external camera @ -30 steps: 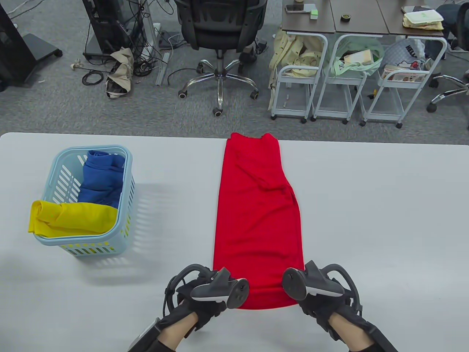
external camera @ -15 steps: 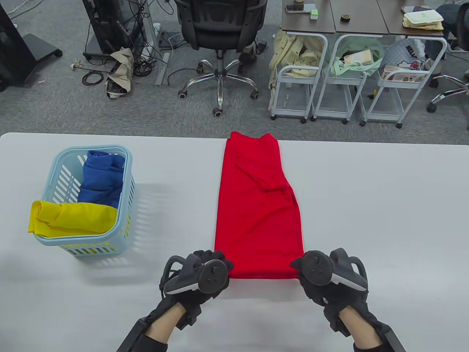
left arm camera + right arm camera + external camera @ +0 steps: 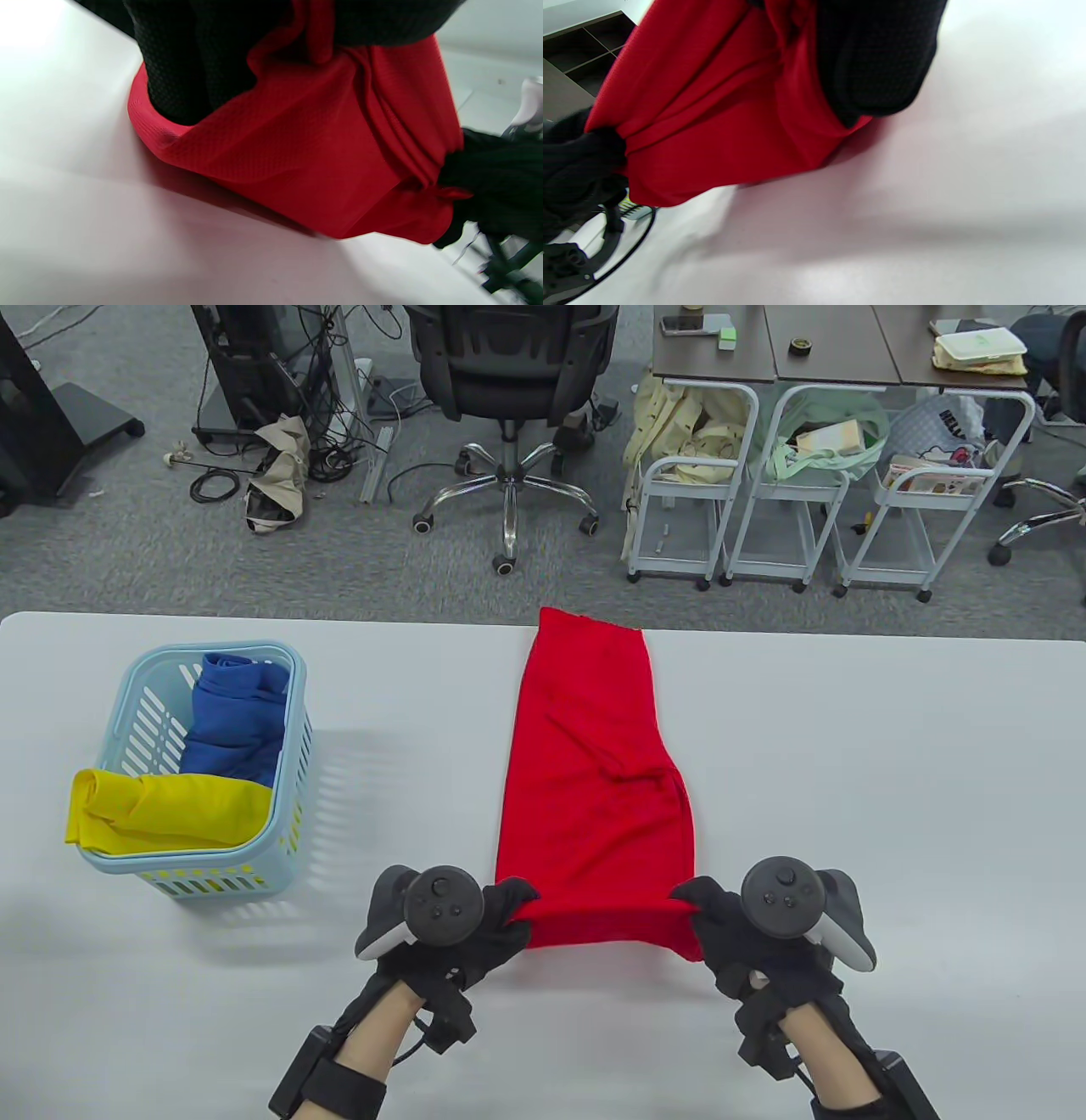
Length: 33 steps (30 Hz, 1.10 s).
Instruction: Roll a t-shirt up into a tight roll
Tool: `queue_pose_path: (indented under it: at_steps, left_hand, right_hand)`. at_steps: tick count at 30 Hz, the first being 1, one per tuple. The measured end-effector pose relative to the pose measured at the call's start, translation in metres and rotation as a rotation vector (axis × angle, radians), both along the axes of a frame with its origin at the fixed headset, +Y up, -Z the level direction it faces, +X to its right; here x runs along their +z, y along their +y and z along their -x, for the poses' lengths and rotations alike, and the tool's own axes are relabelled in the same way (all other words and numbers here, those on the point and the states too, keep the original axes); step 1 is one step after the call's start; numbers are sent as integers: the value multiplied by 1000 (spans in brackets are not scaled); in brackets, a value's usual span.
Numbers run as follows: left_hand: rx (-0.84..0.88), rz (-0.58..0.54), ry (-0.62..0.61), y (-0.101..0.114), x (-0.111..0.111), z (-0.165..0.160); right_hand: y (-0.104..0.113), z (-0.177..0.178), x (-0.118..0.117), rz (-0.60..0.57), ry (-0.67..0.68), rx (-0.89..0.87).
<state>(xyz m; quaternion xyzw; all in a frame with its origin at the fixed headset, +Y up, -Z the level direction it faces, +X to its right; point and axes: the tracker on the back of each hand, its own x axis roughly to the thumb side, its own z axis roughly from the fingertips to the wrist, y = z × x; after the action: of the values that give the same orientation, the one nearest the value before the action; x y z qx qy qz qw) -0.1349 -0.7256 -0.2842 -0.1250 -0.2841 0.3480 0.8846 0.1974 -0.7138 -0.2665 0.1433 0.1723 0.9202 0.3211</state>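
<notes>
Together, the near corners of the red shirt (image 3: pixel 594 780) were pinched by the left hand (image 3: pixel 475 929) and right hand (image 3: pixel 747 942). That near edge was held lifted off the desk (image 3: pixel 891 780), bunched in each grip.

Left hand (image 3: pixel 462 929) fingertips buried in red t-shirt (image 3: pixel 598 780) fold, far collar edge indistinct, wrist views blurred

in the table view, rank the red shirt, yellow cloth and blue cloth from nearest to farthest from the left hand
From the left hand:
1. Red shirt, held at its near edge.
2. Yellow cloth, to the left, at the basket's near end.
3. Blue cloth, deeper in the basket.
</notes>
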Motion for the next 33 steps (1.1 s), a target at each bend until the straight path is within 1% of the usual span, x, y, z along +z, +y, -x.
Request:
queue_pose_path:
  at_steps: [1,2,4,6,10,11,13,14,16,17,20,23,26,28,30,31,32,33]
  left_hand:
    - [44,45,-10,-2,-1,2]
    - [102,107,-29,-2,-1,4]
    - [170,193,-75,0,0,6]
    - [233,255,-128,6,2,7]
    - [331,286,-146,13,7,10]
    - [319,261,-110,13,7,10]
    - [198,185,-45,13,8,10]
    - [35,78,16,11,9,9]
    - [-196,-71,65,10,12,3]
    - [-272,-117,76,10,13,0]
    - [-374,-211,121,10,16,-7]
    - [-400,-256,172,11,14,-8]
    - [-399,-275,224,10,12,-11]
    - [-422,-261,231,9,10,-12]
    - [-455,-223,208,5,6,-16]
    - [-486,-175,164,4,3,-18]
    - [-565,-83,79,2,-1,-22]
    - [-625,-29,18,0,-4,-25]
  right_hand:
    - [0,-1,0,16,4,-15]
    - [1,-2,1,42,22,-77]
    - [4,-4,3,79,36,-165]
    - [10,-6,5,74,56,-222]
    - [18,-9,8,51,86,-289]
    - [18,-10,7,41,74,-269]
    - [13,-12,6,45,55,-185]
    - [8,-13,4,52,40,-98]
    - [-2,-13,3,81,33,8]
    - [-6,-12,2,91,35,36]
    - [-10,-11,0,85,2,107]
    - [-8,-13,0,53,-40,168]
    - [-7,-15,-2,38,-78,196]
    - [-8,-16,-5,45,-79,211]
    - [-11,-16,-9,60,-79,238]
    - [-13,-16,-11,74,-71,253]
    - [-16,-15,-15,97,-55,268]
    - [-20,-15,-19,132,-25,282]
